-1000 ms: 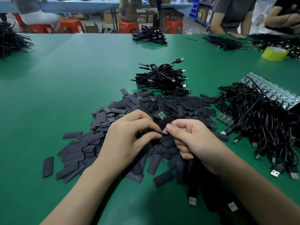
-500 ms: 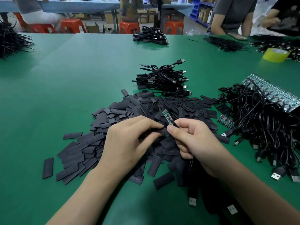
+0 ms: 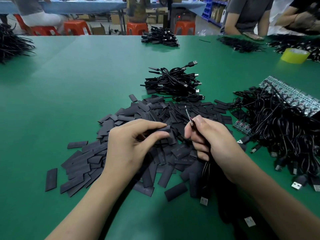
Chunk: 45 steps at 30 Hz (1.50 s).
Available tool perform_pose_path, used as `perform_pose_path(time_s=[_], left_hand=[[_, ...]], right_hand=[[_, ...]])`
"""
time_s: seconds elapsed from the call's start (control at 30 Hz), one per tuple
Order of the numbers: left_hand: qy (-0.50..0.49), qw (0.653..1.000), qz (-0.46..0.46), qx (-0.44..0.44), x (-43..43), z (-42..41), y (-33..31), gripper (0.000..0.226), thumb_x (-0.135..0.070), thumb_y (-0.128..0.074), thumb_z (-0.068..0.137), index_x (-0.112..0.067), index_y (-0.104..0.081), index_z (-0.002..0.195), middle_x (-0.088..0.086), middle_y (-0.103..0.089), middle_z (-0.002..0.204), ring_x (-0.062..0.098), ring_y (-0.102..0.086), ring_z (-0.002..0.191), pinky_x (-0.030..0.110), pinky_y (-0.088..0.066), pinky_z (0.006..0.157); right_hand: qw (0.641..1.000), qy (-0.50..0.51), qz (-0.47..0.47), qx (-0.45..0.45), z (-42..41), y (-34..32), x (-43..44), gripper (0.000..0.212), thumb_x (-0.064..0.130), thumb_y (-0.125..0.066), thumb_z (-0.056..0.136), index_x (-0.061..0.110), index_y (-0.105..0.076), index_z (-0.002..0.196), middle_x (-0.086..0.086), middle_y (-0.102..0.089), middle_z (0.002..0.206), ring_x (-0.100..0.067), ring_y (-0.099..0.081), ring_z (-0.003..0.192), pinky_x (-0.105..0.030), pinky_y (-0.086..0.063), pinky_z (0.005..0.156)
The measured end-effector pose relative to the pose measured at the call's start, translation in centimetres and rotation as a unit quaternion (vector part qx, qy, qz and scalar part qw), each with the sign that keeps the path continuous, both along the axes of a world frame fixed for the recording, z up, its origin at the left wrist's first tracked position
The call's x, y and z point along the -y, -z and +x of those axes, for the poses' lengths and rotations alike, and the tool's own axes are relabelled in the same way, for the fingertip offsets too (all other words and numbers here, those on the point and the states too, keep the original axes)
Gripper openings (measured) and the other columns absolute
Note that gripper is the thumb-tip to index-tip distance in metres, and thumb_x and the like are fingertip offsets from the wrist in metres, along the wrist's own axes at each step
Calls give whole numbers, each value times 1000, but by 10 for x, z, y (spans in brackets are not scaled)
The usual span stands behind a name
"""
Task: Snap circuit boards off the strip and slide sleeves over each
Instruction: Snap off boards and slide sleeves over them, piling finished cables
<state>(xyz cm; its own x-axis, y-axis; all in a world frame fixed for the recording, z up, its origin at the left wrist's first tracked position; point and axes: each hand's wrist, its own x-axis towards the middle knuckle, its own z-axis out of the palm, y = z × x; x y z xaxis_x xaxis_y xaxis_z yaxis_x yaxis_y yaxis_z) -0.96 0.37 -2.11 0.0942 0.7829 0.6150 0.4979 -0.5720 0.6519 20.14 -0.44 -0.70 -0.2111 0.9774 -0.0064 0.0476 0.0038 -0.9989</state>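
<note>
My left hand [image 3: 131,144] pinches one flat black sleeve [image 3: 163,130] between thumb and fingers, just above the big pile of black sleeves [image 3: 97,156] on the green table. My right hand [image 3: 213,141] grips a bundle of black USB cables [image 3: 206,172] and pinches a small circuit board [image 3: 189,118], which sticks up blurred past the thumb. The sleeve's open end and the board are a few centimetres apart. At the right lies a long strip of circuit boards [image 3: 292,96] on a tangle of cables, with a short green strip piece [image 3: 241,126] beside it.
A heap of sleeved cables [image 3: 173,82] lies behind the sleeve pile. More black cable tangles [image 3: 284,132] fill the right side. A yellow tape roll [image 3: 295,55] sits far right. Other people [image 3: 245,14] stand at the far edge; orange stools [image 3: 77,27] beyond.
My hands have drawn apart. The left one now holds a sleeve clear of the pile, and the board in my right hand has turned and blurred with motion.
</note>
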Motion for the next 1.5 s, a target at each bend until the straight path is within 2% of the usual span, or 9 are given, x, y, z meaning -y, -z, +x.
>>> perform_pose_path(time_s=[0.13,0.27,0.47,0.7,1.07,1.23,1.3,1.4,1.5], left_hand=[[1,1000,-5,19,-1,0,0,16,-31,-79,83,-22,-82,95,-20,-74,88,-1,-68,78,13,-48,71],[3,1000,-3,21,-1,0,0,17,-30,-80,82,-21,-82,96,-17,-75,89,1,-69,81,14,-48,74],[6,1000,-5,9,-1,0,1,17,-30,-80,82,-22,-82,97,-19,-75,90,-1,-68,81,13,-47,74],[63,997,-4,-49,-3,-5,0,16,-25,-84,82,-19,-82,98,-14,-75,94,4,-71,88,18,-51,79],[118,989,-31,-78,-2,-5,-1,24,-23,-85,79,-16,-82,102,-11,-76,96,2,-70,91,13,-50,83],[106,989,-36,-93,-2,-5,-1,23,-22,-85,81,-19,-81,104,-14,-75,95,-1,-69,90,12,-48,81],[87,992,-35,-85,-3,-4,-1,22,-22,-86,81,-21,-81,103,-16,-74,93,-1,-68,87,15,-49,78],[71,995,-38,-64,-4,-3,1,21,-21,-87,81,-22,-81,102,-17,-74,92,2,-69,86,21,-52,78],[73,995,-44,-48,-4,-1,2,20,-21,-86,82,-21,-81,101,-17,-75,94,2,-70,89,17,-50,80]], right_hand=[[988,-8,77,130,4,1,2,42,57,-46,93,22,-46,69,8,-32,60,-12,-30,55,-32,-30,51],[979,-10,98,176,3,1,1,49,59,-45,93,14,-40,75,7,-31,61,-11,-29,56,-43,-27,58],[973,-30,103,206,2,0,3,48,59,-46,92,14,-44,77,7,-31,60,-11,-28,53,-38,-25,56],[958,-58,114,257,6,0,4,41,38,-50,105,13,-39,75,8,-31,59,-6,-29,52,-34,-25,55],[956,-66,92,271,3,0,4,43,38,-50,106,7,-41,78,7,-35,60,-6,-31,53,-34,-28,58],[959,-68,86,263,6,2,2,40,50,-47,103,20,-56,77,9,-42,56,-7,-39,51,-35,-34,57],[969,-65,74,225,5,4,1,33,53,-48,95,25,-61,82,9,-44,56,-12,-42,51,-38,-38,55],[986,-41,71,147,7,8,-1,16,45,-55,92,30,-61,91,9,-48,62,-16,-46,53,-35,-43,52],[983,-23,98,151,9,10,-2,8,40,-60,92,31,-61,91,8,-52,64,-14,-47,54,-37,-42,53]])
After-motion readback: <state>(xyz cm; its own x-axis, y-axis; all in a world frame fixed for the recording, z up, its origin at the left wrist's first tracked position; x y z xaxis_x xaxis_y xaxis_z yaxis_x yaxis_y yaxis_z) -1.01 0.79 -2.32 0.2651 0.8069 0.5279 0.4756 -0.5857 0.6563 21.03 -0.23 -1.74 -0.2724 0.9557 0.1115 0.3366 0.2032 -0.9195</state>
